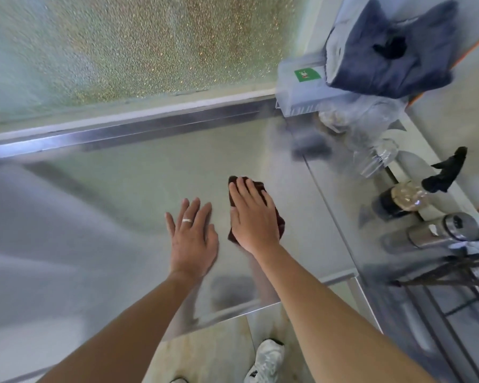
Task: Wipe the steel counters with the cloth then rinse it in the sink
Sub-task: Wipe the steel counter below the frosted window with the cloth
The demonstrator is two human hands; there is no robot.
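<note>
A dark brown cloth (277, 220) lies flat on the steel counter (122, 194), near the counter's middle. My right hand (253, 214) presses down on the cloth with its fingers spread, covering most of it. Just to its left, my left hand (194, 233) rests palm-down on the bare steel, fingers apart, a ring on one finger, holding nothing. No sink shows in this view.
A frosted glass pane (122, 45) and a steel upstand (138, 128) close the back. At the right stand a clear box (302, 89) with a dark blue towel (393, 51), plastic bags, jars (401, 200), a steel flask (440, 230) and a wire rack (454, 266).
</note>
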